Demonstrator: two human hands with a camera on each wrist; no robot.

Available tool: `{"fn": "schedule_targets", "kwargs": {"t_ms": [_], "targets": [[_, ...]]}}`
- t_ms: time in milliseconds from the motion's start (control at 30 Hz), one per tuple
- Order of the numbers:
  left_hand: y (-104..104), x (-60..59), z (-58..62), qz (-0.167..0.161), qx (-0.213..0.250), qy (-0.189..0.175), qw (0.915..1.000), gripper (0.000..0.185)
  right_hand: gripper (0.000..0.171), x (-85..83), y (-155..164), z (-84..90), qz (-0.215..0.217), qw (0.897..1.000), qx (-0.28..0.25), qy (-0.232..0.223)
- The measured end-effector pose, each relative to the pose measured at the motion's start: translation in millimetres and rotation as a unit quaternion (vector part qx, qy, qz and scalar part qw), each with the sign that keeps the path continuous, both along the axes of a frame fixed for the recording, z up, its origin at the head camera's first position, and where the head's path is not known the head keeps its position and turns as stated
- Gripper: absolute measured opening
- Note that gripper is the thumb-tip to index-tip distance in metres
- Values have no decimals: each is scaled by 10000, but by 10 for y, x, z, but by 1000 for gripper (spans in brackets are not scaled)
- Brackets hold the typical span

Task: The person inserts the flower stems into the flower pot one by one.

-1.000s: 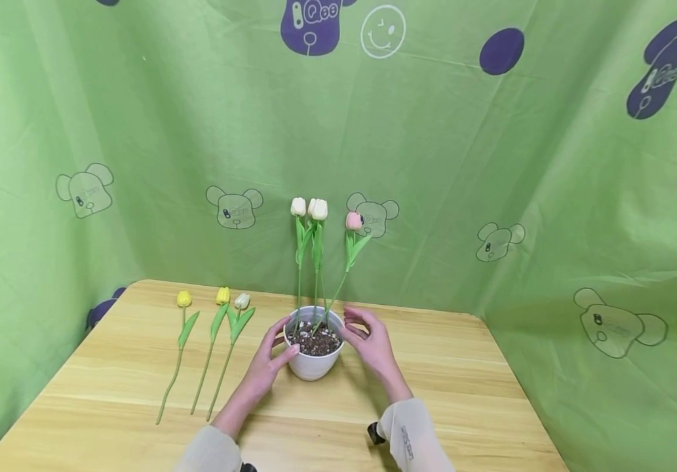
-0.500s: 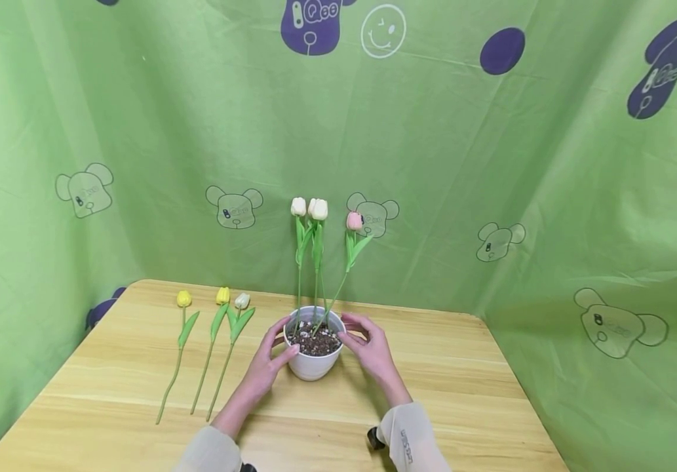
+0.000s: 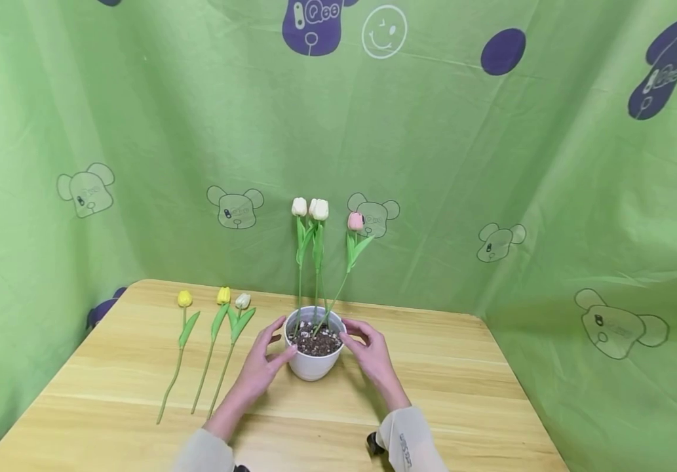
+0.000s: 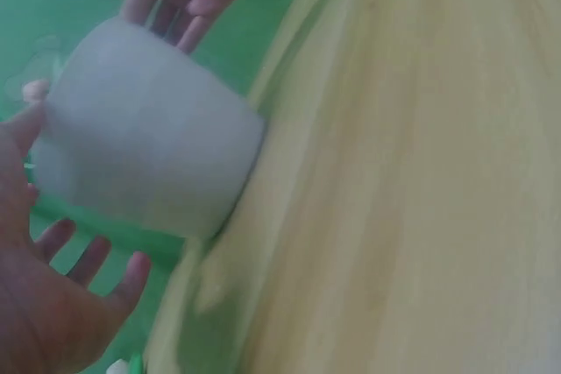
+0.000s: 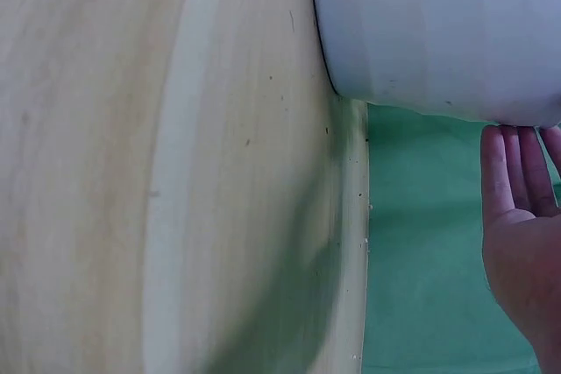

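Sleeved forearms are seen nearest the camera. Left hand [image 3: 258,367] is cupped against the left side of the white pot [image 3: 313,364], thumb at the rim, fingers relaxed. Right hand [image 3: 371,353] is laid against the right side, fingers loosely spread. Pot is stood mid-desk [image 3: 462,387], filled with soil; three tulips [image 3: 318,226] are planted upright in it. Three loose tulips [image 3: 215,341] are laid flat to the left.

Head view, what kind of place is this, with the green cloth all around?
Probably a makeshift recording corner, not a garden: a green cartoon-print cloth hangs as backdrop on all sides of a wooden table, where both hands flank a white pot of tulips, and three spare stems lie alongside.
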State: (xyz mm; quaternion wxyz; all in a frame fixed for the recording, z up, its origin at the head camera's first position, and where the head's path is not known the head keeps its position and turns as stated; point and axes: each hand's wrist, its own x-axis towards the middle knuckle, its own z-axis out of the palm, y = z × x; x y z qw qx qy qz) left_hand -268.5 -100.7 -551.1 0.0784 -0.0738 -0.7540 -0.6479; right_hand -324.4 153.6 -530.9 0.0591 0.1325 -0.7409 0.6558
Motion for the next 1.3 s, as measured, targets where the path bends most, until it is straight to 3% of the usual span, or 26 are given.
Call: {"fn": "schedule_targets", "kwargs": {"t_ms": [300,467,567,700,867,1300], "targets": [[-577,76,94,340,-606,162,9974,66,36,-7,7,3,-101,9999,6,-26],[-1041,212,40,768,-1109,197,9907,60,36,-10,7,4,-92,9999,24,-43],[-1305,307,-21,1105,-1551,53,9817,61,36,-18,14,-1,-69,10000,20,-40],[-1562,404,-84,1347,-1948,-459,9705,64,37,-15,18,12,-90,10000,-26,-11],[-1699,451,-112,1354,-1997,-922,9661,67,37,-24,22,17,-77,10000,-37,-27],[-1667,407,-157,1679,-2688,-621,9464,67,37,-1,9,-5,-67,9999,-2,-109]]}}
